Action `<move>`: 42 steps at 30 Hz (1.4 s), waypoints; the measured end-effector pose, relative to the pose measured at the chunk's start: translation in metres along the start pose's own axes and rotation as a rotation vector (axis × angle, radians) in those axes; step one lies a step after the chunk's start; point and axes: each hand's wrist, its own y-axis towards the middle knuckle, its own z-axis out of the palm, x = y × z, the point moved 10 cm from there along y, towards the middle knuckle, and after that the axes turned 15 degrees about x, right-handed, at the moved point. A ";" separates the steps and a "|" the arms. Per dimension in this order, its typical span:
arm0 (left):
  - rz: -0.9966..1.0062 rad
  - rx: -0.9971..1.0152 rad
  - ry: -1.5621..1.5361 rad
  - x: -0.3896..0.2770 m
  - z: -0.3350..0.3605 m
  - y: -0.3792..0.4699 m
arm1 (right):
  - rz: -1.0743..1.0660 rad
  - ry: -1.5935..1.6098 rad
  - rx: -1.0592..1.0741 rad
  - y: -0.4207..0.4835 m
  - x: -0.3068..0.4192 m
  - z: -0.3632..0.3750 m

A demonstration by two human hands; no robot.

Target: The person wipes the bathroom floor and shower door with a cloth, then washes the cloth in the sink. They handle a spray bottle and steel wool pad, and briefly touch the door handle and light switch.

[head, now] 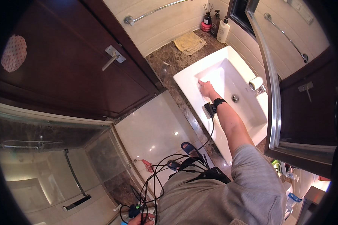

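Observation:
My right hand (207, 88) reaches over a white rectangular washbasin (186, 73) and is at the inner slope of its front side. Two fingertips show apart; the palm side is hidden. A black strap (219, 101) with a small black device (209, 110) is around that wrist, and a cable runs down from it. At the bottom edge of the view, my left hand (140, 220) holds looped black cables (155, 180), partly cut off by the frame. Inside the basin lies a metal drain (235, 98), with a chrome faucet (260, 90) behind it.
A folded yellow cloth (189, 42) lies on the brown marble counter (169, 60) near pump bottles (223, 31) and a reed diffuser (207, 18). An open mirrored cabinet door (301, 104) overhangs the right side. Left are a dark wooden door (73, 64) and a glass shower enclosure (53, 166).

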 end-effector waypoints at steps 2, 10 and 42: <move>-0.013 -0.008 -0.001 0.001 0.000 -0.002 | -0.113 0.047 0.053 -0.007 0.002 0.001; -0.006 -0.017 0.016 -0.005 0.004 -0.001 | -0.074 0.471 -0.007 0.012 -0.048 0.007; -0.030 0.012 -0.026 -0.008 0.001 0.009 | 0.072 1.510 -0.252 0.012 -0.062 -0.036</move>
